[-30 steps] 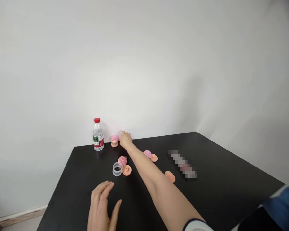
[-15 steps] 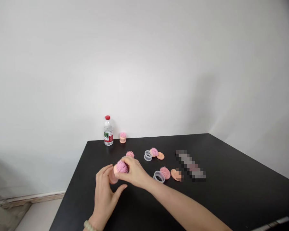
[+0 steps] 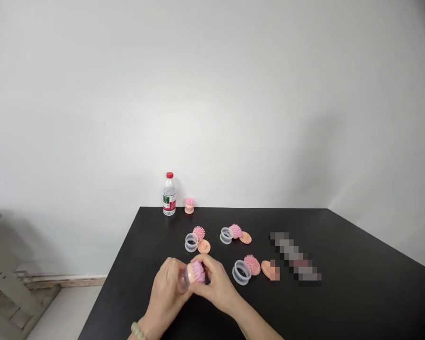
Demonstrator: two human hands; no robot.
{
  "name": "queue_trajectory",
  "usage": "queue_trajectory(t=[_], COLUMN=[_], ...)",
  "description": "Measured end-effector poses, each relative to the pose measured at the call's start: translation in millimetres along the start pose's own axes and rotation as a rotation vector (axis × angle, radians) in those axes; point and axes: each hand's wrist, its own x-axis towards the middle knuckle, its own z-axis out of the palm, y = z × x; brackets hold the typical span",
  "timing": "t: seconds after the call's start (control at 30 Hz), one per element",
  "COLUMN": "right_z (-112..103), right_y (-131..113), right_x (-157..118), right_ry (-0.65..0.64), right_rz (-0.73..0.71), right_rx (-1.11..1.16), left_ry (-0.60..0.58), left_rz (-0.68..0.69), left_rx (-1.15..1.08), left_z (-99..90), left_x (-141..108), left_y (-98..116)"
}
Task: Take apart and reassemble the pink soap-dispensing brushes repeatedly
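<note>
My left hand [image 3: 167, 289] is closed around a translucent cup-shaped ring [image 3: 183, 282]. Fitted against that ring, or touching it, is a small brush head [image 3: 197, 271] with pink bristles and a peach rim. My right hand [image 3: 217, 284] grips this brush head from the right, thumb below and fingers above. The brush lies tilted, its bristles facing right. Just beyond the hands lie a clear spool-shaped ring [image 3: 191, 242], a pink spiky piece [image 3: 199, 232] and a peach disc [image 3: 204, 246].
Farther right are two more sets: a clear ring [image 3: 225, 235], brush head [image 3: 235, 231] and peach disc [image 3: 245, 237]; nearer, a ring [image 3: 241, 272], spiky piece [image 3: 252, 265] and disc [image 3: 268, 269]. A water bottle [image 3: 169, 200] and a whole brush [image 3: 189, 206] stand at the back of the black table [image 3: 322, 307].
Both hands have come together, lower and to the right in view. My left hand, earlier with its thumb spread, is now closed around the ring. The view has shifted slightly.
</note>
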Motion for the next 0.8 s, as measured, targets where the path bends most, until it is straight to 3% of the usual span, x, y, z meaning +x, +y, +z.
queue_trajectory(t=[0.13,0.2,0.33,0.43,0.53,0.7,0.8], right_z=[-11,-14,-13,-15,-18,-15,-14], right_y=[-2,-1,2,-2,-6,-5,-5], right_x=[-8,-11,-13,-15,-18,-20,-20], right_ry=[-0.148,-0.183,-0.102,-0.140,-0.207,-0.173,-0.169], right_rz=[-0.169,-0.104,0.082,0.075,0.065,0.213,0.136], right_rx=[0.030,0.038,-0.012,-0.094,-0.092,-0.117,-0.114], left_ry=[-0.194,-0.249,-0.220,-0.205,-0.234,-0.253,-0.270], left_rz=[-0.153,-0.209,-0.148,-0.073,-0.109,-0.120,-0.143], left_rx=[-0.118,-0.157,-0.114,-0.060,-0.061,-0.078,-0.111], left_z=[-4.5,-5.8,-3.3,-0.7,-0.6,-1.4,-1.3], left_x=[3,5,3,1,1,2,2], left_y=[4,6,6,6,7,7,8])
